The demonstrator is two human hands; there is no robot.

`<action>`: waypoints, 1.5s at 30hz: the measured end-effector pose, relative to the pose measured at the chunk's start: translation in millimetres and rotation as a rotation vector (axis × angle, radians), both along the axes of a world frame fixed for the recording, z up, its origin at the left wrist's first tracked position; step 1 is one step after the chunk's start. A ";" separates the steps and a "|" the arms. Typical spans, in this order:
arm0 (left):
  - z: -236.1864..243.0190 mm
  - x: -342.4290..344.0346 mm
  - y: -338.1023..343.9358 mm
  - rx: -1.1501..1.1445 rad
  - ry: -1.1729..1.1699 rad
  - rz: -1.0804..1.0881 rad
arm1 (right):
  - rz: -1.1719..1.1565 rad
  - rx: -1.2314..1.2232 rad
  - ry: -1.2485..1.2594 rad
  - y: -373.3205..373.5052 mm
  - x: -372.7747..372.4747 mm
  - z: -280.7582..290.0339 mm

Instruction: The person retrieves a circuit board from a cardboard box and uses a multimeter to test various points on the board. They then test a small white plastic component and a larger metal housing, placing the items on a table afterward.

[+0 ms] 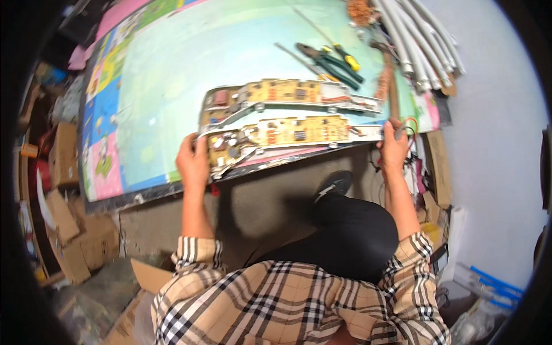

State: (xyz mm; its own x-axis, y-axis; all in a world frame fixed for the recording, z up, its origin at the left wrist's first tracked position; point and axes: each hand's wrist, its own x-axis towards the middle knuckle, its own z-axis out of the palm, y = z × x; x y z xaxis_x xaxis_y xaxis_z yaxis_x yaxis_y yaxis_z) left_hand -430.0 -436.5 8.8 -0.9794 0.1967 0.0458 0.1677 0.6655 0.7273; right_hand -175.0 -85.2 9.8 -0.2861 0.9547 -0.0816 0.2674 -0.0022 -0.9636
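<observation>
Two long circuit boards in metal frames lie side by side at the table's near edge. My left hand (193, 160) is closed on the left end of the nearer circuit board (300, 131). At its right end, my right hand (394, 145) grips the same board, close to some red and dark wires (411, 127). The farther circuit board (284, 92) rests just behind it, touched by neither hand. Beyond it lie green-handled pliers (332, 64), a yellow-handled screwdriver (347, 57) and another thin screwdriver (302, 60).
The table (167, 69) has a pale green top with a coloured patterned border. A hammer (388, 77) and a bundle of grey-white tubes (417, 43) lie at the right, beside a pale wall (489, 144). Cardboard boxes (64, 152) stand at the left.
</observation>
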 end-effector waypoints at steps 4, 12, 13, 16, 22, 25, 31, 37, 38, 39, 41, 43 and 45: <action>23.5 12.9 4.5 0.191 0.056 -0.165 | 0.075 0.038 -0.083 12.1 1.1 9.7; 2.6 7.1 -5.0 0.305 0.017 -0.295 | 0.162 -0.150 -0.066 21.5 2.9 0.7; 2.1 7.2 -5.7 0.317 0.014 -0.288 | 0.164 -0.288 -0.004 19.4 0.6 8.0; -0.6 11.0 -8.6 0.301 0.005 -0.270 | 0.108 -0.320 0.009 11.7 -13.7 25.7; 1.2 11.5 -5.8 0.328 0.002 -0.272 | 0.176 0.103 -0.208 25.5 -13.3 5.9; 6.1 11.3 -3.1 0.290 0.008 -0.275 | 0.219 0.020 -0.172 17.5 -4.8 8.9; 2.0 7.9 -5.7 0.360 -0.044 -0.274 | 0.179 0.029 -0.235 15.8 0.2 7.7; -0.5 3.6 -8.7 0.460 -0.149 -0.275 | 0.191 0.254 -0.351 30.3 -7.3 16.2; 0.0 3.4 -7.6 0.474 -0.162 -0.279 | 0.158 0.253 -0.346 39.0 -1.0 5.9; -0.5 2.7 -8.4 0.484 -0.172 -0.276 | 0.131 0.251 -0.339 37.7 -4.3 12.0; -1.5 3.3 -9.7 0.504 -0.190 -0.269 | 0.162 0.216 -0.259 42.6 -8.8 2.5; -3.5 4.7 -11.4 0.522 -0.209 -0.266 | 0.184 0.153 -0.249 38.7 -15.7 11.6; -4.6 5.1 -12.4 0.543 -0.229 -0.257 | 0.199 0.061 -0.306 38.3 -21.7 25.6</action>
State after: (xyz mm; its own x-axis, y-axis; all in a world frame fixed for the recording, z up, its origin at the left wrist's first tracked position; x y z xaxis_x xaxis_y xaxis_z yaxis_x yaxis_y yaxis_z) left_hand -424.9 -448.9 4.2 -0.9007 0.4344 0.0006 0.0736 0.1511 0.9858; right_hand -196.7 -46.9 35.4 -0.4382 0.8884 -0.1370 0.5324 0.1337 -0.8359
